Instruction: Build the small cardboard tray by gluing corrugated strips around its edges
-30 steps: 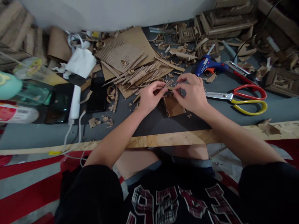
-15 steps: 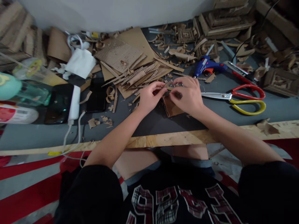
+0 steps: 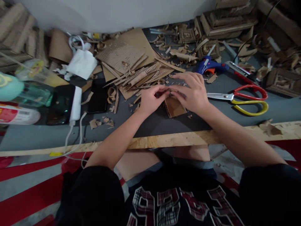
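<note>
My left hand (image 3: pixel 151 99) is closed, its thumb and forefinger pinching a small strip of corrugated cardboard (image 3: pixel 169 91), mostly hidden by the fingertips. From the other side, my right hand (image 3: pixel 193 94) grips the same strip between thumb and forefinger, the remaining fingers stretched out above. Just below the fingertips is a small brown cardboard square (image 3: pixel 176 108) with a corrugated edge along its left side. Whether the strip touches the square's upper edge I cannot tell. To the right of my right hand lie scissors (image 3: pixel 249 97) with one red and one yellow handle.
Behind my hands are cut corrugated strips (image 3: pixel 138 77) and a ribbed cardboard sheet (image 3: pixel 119 55). A blue glue gun (image 3: pixel 208 65) lies at the back right, near a red-handled cutter (image 3: pixel 244 73). Phones (image 3: pixel 97 95), a cable, bottles (image 3: pixel 35 94) and a tissue roll (image 3: pixel 81 62) are at left.
My right hand has shifted slightly right and its upper fingers have straightened. A dark curled piece by its thumb no longer shows, and more of the cardboard square is visible.
</note>
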### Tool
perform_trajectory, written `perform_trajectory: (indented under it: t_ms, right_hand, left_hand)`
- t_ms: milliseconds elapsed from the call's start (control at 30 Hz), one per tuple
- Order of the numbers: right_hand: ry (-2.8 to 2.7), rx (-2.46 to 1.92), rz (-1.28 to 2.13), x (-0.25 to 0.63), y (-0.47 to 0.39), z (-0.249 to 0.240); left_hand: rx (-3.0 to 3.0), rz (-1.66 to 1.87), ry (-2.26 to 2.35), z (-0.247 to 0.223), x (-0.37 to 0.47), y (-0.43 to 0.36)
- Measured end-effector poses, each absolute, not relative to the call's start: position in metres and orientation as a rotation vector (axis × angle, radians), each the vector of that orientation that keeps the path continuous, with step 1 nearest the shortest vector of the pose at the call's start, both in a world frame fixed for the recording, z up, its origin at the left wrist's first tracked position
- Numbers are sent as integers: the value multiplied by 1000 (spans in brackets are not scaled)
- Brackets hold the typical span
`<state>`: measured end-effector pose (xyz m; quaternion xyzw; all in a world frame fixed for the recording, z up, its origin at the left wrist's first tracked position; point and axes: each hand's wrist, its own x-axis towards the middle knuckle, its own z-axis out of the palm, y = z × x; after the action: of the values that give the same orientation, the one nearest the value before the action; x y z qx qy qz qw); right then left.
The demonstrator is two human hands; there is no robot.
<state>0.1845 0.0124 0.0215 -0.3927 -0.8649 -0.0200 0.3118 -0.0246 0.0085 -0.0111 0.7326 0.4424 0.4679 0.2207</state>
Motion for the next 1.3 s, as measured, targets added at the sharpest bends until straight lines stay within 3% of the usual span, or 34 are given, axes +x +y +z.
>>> perform_trajectory:
  t_ms: [300,633,1300]
  right_hand:
    - [-2335,-1058,112,185,15,20]
    - [-2344,-994,225,191,20,19]
    - [-2235,-1166,184,183,16,2]
  left_hand:
    - [2086,1262,1190,-5,-25,4]
    - [2216,981,1390,-4,-33,10]
    - [1991,1059,1226,-16,-27,11]
